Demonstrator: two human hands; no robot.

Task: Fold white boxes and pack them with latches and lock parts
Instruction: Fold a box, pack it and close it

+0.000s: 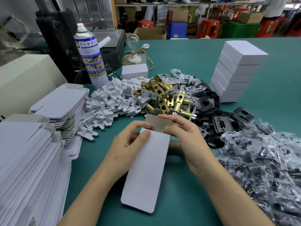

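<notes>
Head camera looks down on a green counter (187, 59), where a person holds a flat white box blank (146, 168) over the near middle, its long white face up and its grey end flap (158, 123) pointing away. The left hand (128, 144) grips the blank at its left edge, thumb pressed on the white face and fingers curled underneath. The right hand (185, 136) pinches the grey flap from the right side, with the index finger lying along the flap's far edge. Just beyond the hands lies a heap of brass latches (164, 97), with a pile of small white inserts (110, 98) to its left and black strike plates (211, 115) to its right. Clear bags of dark small parts (260, 160) spread toward the counter's right edge. A tall stack of flat blanks (24, 160) fills the near left corner, with a lower stack (61, 103) behind it. A tower of folded white boxes (236, 70) stands toward the far right. A single folded box (134, 71) sits behind the inserts. A spray can (91, 54) stands upright near the left edge, and a bare light bulb (132, 41) stands just beyond it.
</notes>
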